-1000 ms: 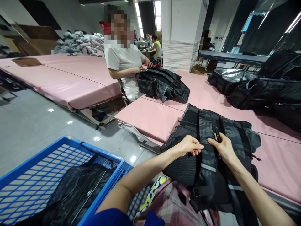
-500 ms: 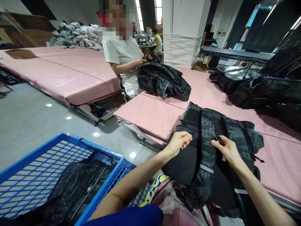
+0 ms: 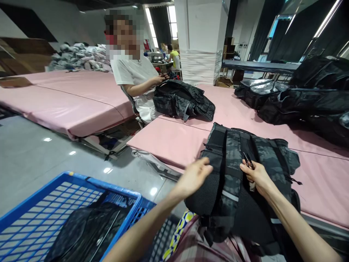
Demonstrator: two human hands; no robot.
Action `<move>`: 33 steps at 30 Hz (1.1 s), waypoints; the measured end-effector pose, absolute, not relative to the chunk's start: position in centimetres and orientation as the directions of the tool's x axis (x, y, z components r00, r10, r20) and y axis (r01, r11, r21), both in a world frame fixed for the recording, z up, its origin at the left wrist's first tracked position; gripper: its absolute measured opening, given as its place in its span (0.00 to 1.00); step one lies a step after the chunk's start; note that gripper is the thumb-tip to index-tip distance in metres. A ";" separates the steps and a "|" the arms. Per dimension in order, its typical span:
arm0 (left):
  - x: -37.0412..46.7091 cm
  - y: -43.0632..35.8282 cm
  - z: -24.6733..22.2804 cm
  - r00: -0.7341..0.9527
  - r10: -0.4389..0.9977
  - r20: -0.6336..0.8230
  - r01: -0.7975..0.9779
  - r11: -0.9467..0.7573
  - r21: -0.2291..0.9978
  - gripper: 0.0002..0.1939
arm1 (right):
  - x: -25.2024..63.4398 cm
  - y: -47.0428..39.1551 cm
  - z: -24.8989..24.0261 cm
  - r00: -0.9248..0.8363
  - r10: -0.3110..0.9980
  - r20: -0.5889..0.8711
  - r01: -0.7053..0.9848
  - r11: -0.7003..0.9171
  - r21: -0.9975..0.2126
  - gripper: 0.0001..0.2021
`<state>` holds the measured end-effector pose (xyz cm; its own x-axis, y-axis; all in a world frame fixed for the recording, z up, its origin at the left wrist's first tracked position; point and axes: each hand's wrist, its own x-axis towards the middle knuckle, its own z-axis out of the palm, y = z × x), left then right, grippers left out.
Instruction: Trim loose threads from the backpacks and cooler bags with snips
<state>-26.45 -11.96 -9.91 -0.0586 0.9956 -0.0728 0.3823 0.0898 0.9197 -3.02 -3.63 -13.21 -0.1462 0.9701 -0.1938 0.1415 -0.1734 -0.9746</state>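
A dark camouflage backpack (image 3: 233, 167) lies in front of me, its mesh back panel and straps facing up, partly on the pink table and partly over my lap. My right hand (image 3: 257, 178) is closed around small thread snips (image 3: 248, 162), their points turned up over the middle of the bag. My left hand (image 3: 193, 178) hovers by the bag's left edge, fingers curled together in a pinch. It is slightly blurred, and whatever sits between its fingertips, if anything, cannot be made out.
On my left stands a blue plastic crate (image 3: 136, 203) holding a dark bag (image 3: 84, 229). A co-worker (image 3: 136, 78) sits across the pink table (image 3: 160, 140) with another camouflage backpack (image 3: 182, 100). More dark bags (image 3: 294, 103) are piled at the right.
My left hand has moved down and left, off the strap area to the bag's edge. The snips in my right hand now point more upright. The camera view has shifted slightly.
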 end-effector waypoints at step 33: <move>-17.8 -5.8 -14.7 -0.005 0.979 -0.201 -0.173 0.198 0.965 0.20 | -2.8 -4.4 -14.3 -0.150 0.984 -0.093 0.077 -0.082 -0.994 0.19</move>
<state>-17.83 -5.82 -14.66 -0.0048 0.9795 -0.2014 -0.1729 0.1976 0.9649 -2.82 -4.39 -14.28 -0.1505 0.9842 -0.0928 0.0767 -0.0820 -0.9937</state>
